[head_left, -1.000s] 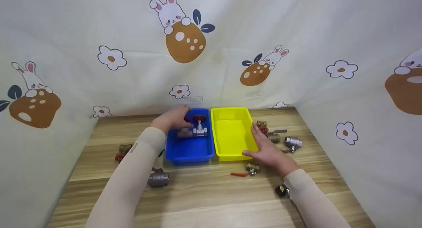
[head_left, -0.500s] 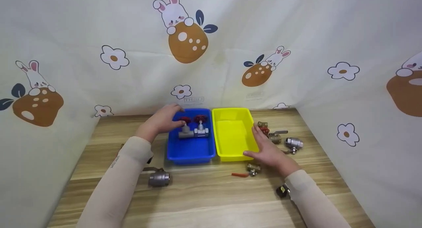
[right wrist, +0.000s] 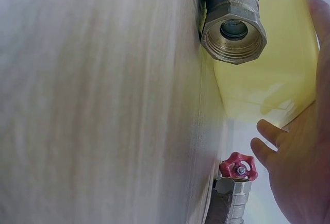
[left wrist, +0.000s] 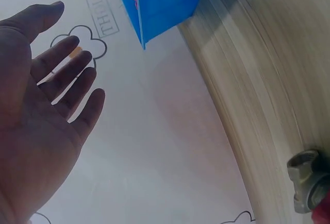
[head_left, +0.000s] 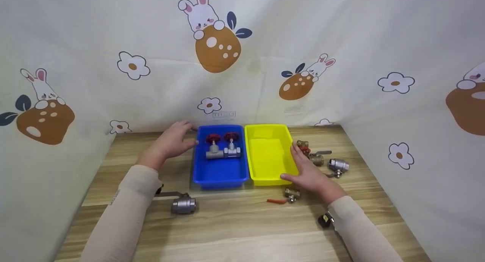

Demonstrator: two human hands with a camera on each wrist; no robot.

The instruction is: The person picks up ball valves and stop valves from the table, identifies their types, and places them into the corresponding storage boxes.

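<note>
Two valves with red handwheels stand side by side in the blue tray (head_left: pixel 219 174): a dull grey valve (head_left: pixel 215 154) and a shinier silver valve (head_left: pixel 232 152). Left of that tray hovers my left hand (head_left: pixel 170 143), its fingertips near the rim. The left wrist view shows this hand's palm bare and its fingers loosely extended. My right hand (head_left: pixel 307 173) lies along the right side of the yellow tray (head_left: pixel 267 181), thumb over the front corner and fingers against the side. In the right wrist view, a brass threaded valve (right wrist: pixel 234 33) sits beside the yellow tray.
A large steel ball valve (head_left: pixel 183 205) lies front left. Before the yellow tray is a red-levered valve (head_left: pixel 291 195). Several valves lie right of it, including a silver ball valve (head_left: pixel 338 165). A black-handled piece (head_left: pixel 324 219) is by the right sleeve. Printed cloth walls surround the table.
My left hand has drawn back leftward out of the blue tray, uncovering the grey valve there. The right hand stays at the yellow tray.
</note>
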